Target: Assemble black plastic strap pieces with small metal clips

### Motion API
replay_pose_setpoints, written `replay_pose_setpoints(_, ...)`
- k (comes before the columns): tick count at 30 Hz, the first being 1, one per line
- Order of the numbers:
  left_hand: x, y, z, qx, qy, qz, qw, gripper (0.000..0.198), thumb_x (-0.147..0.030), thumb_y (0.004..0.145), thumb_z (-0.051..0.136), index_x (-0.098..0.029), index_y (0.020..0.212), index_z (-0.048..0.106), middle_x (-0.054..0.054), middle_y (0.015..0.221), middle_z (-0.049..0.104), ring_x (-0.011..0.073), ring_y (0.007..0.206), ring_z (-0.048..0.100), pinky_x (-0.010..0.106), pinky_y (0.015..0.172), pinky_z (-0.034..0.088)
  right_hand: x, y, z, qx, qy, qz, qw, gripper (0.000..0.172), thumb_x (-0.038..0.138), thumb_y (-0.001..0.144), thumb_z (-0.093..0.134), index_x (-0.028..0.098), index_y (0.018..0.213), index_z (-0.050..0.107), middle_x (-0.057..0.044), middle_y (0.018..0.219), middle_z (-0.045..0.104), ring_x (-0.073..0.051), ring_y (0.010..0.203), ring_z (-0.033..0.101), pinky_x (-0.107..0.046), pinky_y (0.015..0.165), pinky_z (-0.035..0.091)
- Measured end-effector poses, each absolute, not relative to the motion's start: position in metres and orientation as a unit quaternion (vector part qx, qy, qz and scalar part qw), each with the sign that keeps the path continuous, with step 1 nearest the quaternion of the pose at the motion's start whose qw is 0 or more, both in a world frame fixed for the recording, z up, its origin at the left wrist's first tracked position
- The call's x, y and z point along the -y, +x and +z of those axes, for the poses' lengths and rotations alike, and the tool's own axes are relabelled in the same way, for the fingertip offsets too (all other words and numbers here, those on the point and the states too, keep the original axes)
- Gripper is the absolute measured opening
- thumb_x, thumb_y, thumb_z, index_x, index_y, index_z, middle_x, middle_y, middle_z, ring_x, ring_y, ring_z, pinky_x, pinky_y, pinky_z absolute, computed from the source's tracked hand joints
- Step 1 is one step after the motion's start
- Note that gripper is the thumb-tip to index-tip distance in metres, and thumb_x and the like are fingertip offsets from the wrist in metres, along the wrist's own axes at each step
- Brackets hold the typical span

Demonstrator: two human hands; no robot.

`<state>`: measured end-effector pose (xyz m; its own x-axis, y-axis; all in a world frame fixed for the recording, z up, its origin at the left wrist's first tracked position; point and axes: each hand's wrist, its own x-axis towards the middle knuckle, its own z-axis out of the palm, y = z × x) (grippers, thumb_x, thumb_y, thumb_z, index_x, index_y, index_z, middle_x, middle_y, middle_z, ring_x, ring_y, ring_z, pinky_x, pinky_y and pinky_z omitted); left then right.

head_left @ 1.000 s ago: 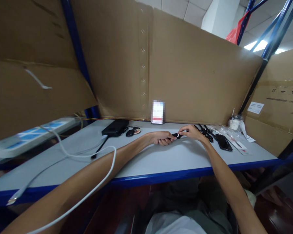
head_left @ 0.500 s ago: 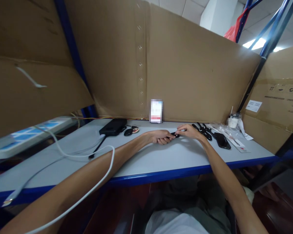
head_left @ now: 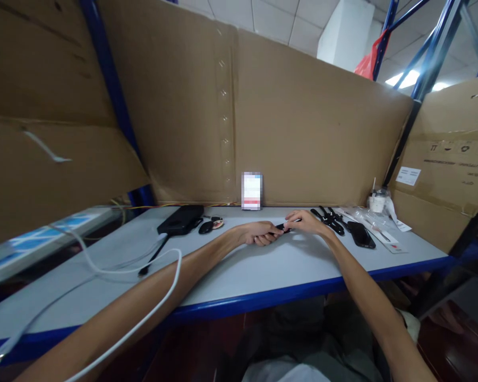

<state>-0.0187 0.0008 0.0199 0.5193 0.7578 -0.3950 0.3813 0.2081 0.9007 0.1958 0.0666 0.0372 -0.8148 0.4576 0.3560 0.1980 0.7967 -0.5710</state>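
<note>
While one black strip (head_left: 281,226) sits pinched by fingers of left hand (head_left: 262,233) and right hand (head_left: 305,222), centre frame, handling appears unfinished; black cords (head_left: 334,226) lie right of centre.

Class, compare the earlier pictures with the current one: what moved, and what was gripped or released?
The whole scene sits slightly lower and further left in the picture, apparently from head movement. The bare left hand and bare right hand still hold the narrow black object; no grip or release shows. Unmoved: the upright bright-screened device, boxy black case and flat black phone-like device on the white tabletop.
</note>
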Motion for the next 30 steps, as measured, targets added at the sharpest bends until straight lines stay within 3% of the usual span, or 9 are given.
replay_pose_setpoints(8,-0.001,-0.019,0.019,-0.472,0.601,0.147,0.628,0.052,-0.059,0.078,0.070,-0.025,0.065,0.033,-0.010,0.050,0.019,0.0050,0.041,0.006,0.025,0.040,0.001,-0.078,0.195,0.031,0.916,-0.200,0.223,0.267,0.030,0.039,0.089,0.063,0.017,0.075,0.078,-0.005,0.087,0.076,-0.020,0.091,0.066,-0.028,0.081,0.045)
replay_pose_setpoints(15,-0.002,-0.019,0.020,-0.467,0.596,0.155,0.634,0.053,-0.058,0.075,0.074,-0.025,0.064,0.034,-0.011,0.050,0.019,0.0047,0.041,0.007,0.026,0.041,0.001,-0.075,0.197,0.033,0.916,-0.198,0.232,0.262,0.031,0.035,0.088,0.063,0.017,0.067,0.077,-0.005,0.087,0.076,-0.020,0.092,0.068,-0.028,0.084,0.046)
replay_pose_setpoints(19,0.005,-0.014,0.020,-0.493,0.603,0.185,0.599,0.052,-0.059,0.076,0.072,-0.024,0.063,0.035,-0.010,0.050,0.022,0.0046,0.041,0.011,0.026,0.041,0.003,-0.071,0.198,0.041,0.903,-0.225,0.224,0.290,0.026,0.032,0.089,0.063,0.016,0.076,0.079,-0.006,0.090,0.078,-0.021,0.092,0.069,-0.029,0.086,0.048)
replay_pose_setpoints(22,0.010,-0.013,0.019,-0.529,0.643,0.238,0.500,0.051,-0.061,0.080,0.066,-0.024,0.063,0.036,-0.008,0.049,0.029,0.0052,0.041,0.018,0.025,0.042,0.008,-0.069,0.202,0.046,0.890,-0.272,0.151,0.334,0.018,0.026,0.089,0.065,0.018,0.092,0.080,-0.007,0.099,0.078,-0.021,0.098,0.068,-0.031,0.092,0.047)
replay_pose_setpoints(26,0.010,-0.026,0.019,-0.552,0.708,0.237,0.372,0.049,-0.063,0.079,0.066,-0.022,0.065,0.042,-0.006,0.051,0.036,0.0068,0.043,0.027,0.026,0.045,0.014,-0.062,0.206,0.046,0.916,-0.304,0.096,0.244,0.022,0.025,0.081,0.074,0.021,0.102,0.080,-0.005,0.099,0.078,-0.022,0.096,0.067,-0.029,0.086,0.046)
replay_pose_setpoints(30,0.009,-0.045,0.024,-0.532,0.725,0.191,0.394,0.051,-0.065,0.076,0.069,-0.023,0.064,0.042,-0.006,0.051,0.035,0.0075,0.045,0.027,0.028,0.046,0.016,-0.055,0.202,0.041,0.928,-0.285,0.166,0.172,0.022,0.037,0.084,0.071,0.017,0.090,0.078,-0.002,0.076,0.072,-0.017,0.071,0.063,-0.025,0.066,0.041)
